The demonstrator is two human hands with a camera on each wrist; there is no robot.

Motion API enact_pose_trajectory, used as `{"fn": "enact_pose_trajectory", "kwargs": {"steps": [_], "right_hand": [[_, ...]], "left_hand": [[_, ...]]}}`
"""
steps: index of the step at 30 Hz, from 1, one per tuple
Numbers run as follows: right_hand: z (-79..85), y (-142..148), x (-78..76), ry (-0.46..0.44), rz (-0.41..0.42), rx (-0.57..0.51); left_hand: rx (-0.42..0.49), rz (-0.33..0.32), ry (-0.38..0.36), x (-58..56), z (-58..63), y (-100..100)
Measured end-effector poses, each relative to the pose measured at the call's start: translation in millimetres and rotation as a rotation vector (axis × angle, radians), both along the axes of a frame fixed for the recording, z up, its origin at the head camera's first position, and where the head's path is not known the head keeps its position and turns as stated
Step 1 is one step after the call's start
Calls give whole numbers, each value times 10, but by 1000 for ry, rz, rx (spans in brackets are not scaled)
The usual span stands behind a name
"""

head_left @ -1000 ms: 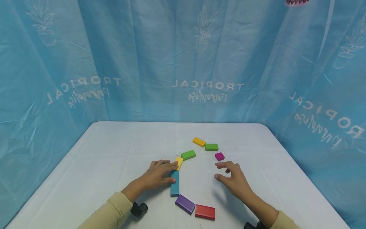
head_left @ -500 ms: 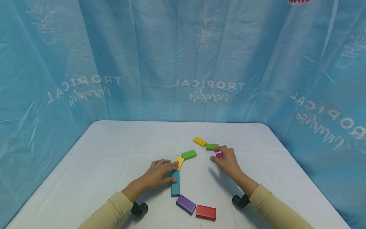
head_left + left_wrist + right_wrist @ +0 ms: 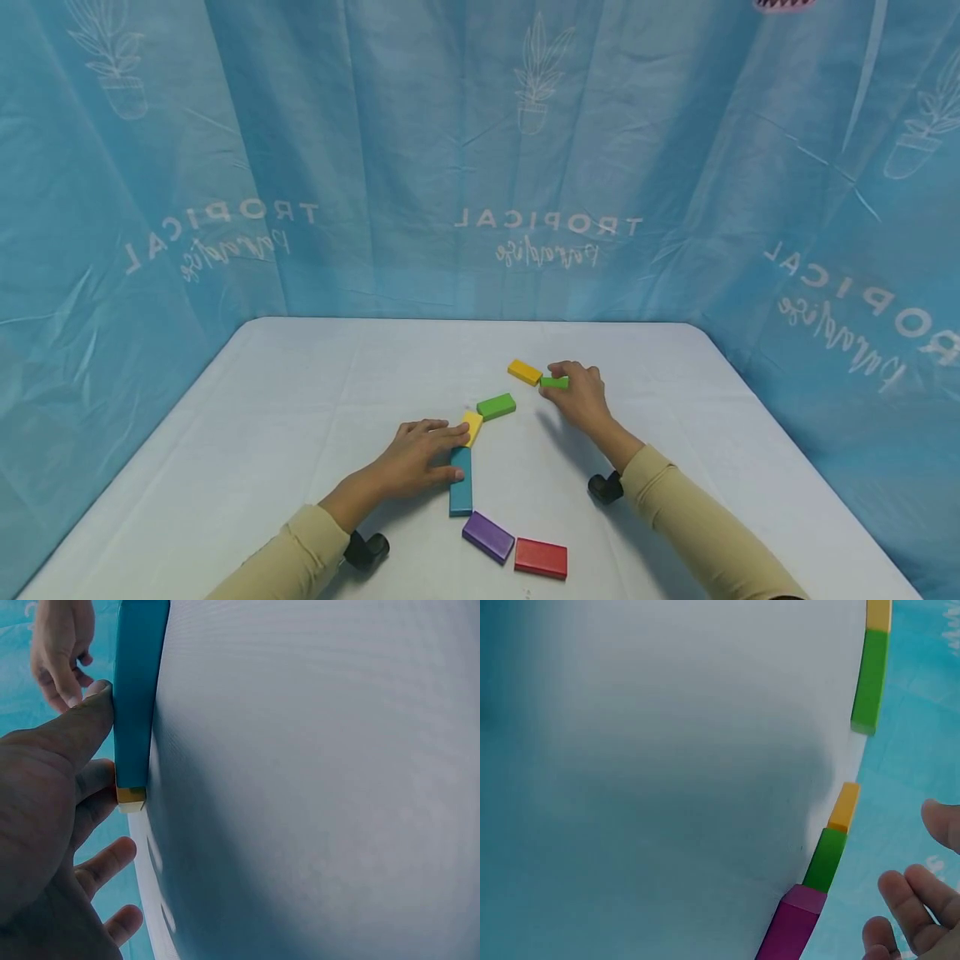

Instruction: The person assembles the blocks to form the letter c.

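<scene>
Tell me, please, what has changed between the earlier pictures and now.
The right hand moved forward and leftward, over the magenta block, to the far green block; its fingers frame that block from above, though contact is unclear. No grasp or release is evident. The left hand stayed at the blue block and pale yellow block; nothing else visibly shifted.

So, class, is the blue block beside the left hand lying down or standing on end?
Lying down: in the head view, the blue block stretches lengthwise along the white table.
</scene>
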State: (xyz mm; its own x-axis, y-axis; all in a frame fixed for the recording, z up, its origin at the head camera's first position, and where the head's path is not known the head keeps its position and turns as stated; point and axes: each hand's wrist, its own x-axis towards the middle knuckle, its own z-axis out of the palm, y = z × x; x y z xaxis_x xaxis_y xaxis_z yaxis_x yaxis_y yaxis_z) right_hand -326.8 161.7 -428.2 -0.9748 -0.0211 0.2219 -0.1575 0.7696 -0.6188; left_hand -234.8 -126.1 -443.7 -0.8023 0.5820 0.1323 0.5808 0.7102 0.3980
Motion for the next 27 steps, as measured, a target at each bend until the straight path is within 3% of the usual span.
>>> {"fn": "enact_pose_trajectory", "kwargs": {"steps": [13, 27], "right_hand": [[20, -63, -326, -28, 5, 93], [-4, -168, -456, -127, -65, 93]], "left_hand": [[-9, 3, 0, 10, -2, -8], [-24, 15, -6, 4, 19, 16]]}}
